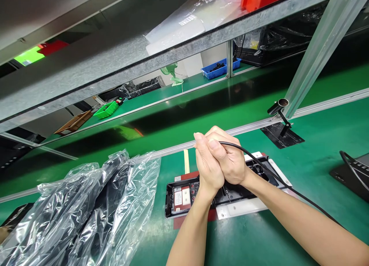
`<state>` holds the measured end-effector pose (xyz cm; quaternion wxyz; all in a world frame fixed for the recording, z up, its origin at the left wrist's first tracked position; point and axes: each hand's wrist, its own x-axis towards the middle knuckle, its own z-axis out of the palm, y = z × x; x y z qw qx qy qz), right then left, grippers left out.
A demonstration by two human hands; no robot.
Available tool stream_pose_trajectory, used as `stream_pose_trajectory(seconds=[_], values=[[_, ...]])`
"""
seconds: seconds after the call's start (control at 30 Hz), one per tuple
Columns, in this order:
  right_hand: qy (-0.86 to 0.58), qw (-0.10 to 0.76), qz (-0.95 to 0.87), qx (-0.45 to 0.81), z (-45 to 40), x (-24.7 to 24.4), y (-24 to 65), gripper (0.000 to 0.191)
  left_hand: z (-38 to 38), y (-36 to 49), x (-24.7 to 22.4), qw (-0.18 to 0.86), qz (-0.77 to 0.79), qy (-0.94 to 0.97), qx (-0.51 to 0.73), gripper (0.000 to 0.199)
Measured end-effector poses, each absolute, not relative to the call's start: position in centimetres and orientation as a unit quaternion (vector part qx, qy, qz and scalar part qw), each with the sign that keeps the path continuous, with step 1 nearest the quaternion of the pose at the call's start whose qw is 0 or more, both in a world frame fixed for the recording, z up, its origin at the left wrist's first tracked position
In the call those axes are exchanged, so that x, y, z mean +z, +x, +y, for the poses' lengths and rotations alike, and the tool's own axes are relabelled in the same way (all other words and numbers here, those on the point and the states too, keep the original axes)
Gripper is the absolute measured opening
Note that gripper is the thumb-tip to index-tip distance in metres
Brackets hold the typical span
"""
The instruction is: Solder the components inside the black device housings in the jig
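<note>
Right hand [235,164] clenched on a slender black cable [276,176] trailing off rightward, left hand [210,168] closed against it, contents hidden, above a long black plastic housing [238,193] lying crosswise on a green desk [250,237]; surface spreads nearward, with crinkled transparent wrapping [135,204] left and a silver metal rail [325,107] beyond.
</note>
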<state>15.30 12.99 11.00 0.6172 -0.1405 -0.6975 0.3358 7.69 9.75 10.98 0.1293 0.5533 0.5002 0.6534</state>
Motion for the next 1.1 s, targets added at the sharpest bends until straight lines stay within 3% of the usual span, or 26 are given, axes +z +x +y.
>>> stream_pose_trajectory(seconds=[1.1], values=[[-0.148, 0.619, -0.691, 0.343, 12.85, 11.08, 15.16, 0.037, 9.75, 7.83, 11.38, 0.160, 0.496, 0.562, 0.643, 0.058]])
